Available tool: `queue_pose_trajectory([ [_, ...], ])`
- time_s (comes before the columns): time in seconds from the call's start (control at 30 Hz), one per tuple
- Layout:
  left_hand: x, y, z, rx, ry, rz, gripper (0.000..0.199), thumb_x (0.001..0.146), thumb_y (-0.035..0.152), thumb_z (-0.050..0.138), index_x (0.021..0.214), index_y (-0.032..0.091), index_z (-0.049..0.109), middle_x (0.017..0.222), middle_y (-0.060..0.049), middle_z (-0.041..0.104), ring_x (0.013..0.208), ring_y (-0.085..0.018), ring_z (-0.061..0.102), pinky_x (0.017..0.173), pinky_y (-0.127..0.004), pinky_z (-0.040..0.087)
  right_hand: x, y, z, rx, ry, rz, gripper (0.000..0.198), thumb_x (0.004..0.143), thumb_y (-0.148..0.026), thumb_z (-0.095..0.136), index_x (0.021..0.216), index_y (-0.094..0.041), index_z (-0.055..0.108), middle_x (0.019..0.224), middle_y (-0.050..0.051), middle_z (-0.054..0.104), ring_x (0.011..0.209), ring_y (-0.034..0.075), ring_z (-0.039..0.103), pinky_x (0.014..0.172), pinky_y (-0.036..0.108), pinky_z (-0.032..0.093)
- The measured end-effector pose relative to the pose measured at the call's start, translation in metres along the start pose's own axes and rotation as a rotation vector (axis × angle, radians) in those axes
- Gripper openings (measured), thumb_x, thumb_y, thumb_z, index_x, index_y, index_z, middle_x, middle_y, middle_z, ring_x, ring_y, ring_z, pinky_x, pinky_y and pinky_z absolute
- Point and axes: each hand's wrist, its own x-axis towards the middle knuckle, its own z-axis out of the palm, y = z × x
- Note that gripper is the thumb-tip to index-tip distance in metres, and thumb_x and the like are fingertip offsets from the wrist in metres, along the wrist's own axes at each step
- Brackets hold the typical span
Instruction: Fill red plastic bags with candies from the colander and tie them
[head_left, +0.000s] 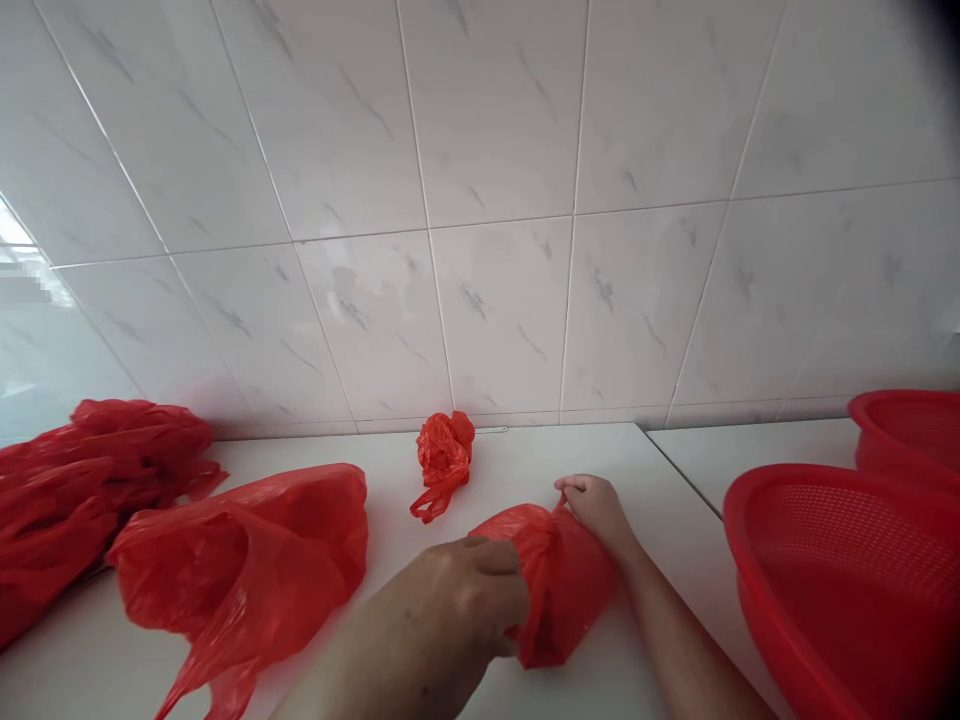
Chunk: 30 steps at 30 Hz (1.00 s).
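One red bag looks gathered, apparently not yet knotted; left hand clasps its side, right hand pinches a tip; a loose bag lies nearby.

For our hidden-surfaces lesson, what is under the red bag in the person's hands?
White tabletop shows around the red bag; the patch directly beneath is covered, so anything there is hidden.

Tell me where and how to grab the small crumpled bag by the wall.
The crumpled bag is probably best pinched by its loop, from the near side: the loop sticks out toward the camera from the bunched body, while the tiled wall stands close behind.
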Motion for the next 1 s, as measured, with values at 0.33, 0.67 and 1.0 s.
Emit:
queue_pose_trajectory([
  [0.33,-0.013,-0.005,0.001,-0.371,-0.077,-0.201,0.019,0.068,0.014,0.073,0.078,0.024,0.060,0.086,0.003,0.063,0.076,-0.014,0.057,0.067,-0.023,0.043,0.001,0.012,0.000,0.179,-0.055,-0.006,0.023,0.072,-0.025,0.053,0.085,-0.016,0.069,0.075,0.003,0.067,0.069,0.017,0.061,0.065,0.027,0.048],
  [0.67,0.024,-0.015,0.020,-0.246,0.195,-0.403,0.034,0.076,0.034,0.064,0.110,0.033,0.058,0.131,-0.002,0.052,0.117,-0.026,0.050,0.089,-0.038,0.047,0.006,0.027,-0.006,0.345,-0.016,0.040,0.031,0.077,-0.034,0.055,0.100,-0.016,0.063,0.090,0.006,0.064,0.078,0.017,0.062,0.068,0.027,0.053],
  [1.0,0.031,-0.044,0.046,0.031,-0.005,-0.446,0.065,0.068,0.002,0.039,0.125,0.031,0.052,0.099,-0.001,0.069,0.086,-0.018,0.062,0.068,-0.026,0.046,0.010,0.034,-0.005,0.340,-0.047,0.043,0.028,0.074,-0.032,0.057,0.097,-0.018,0.063,0.084,0.004,0.064,0.077,0.017,0.063,0.066,0.027,0.053],
])
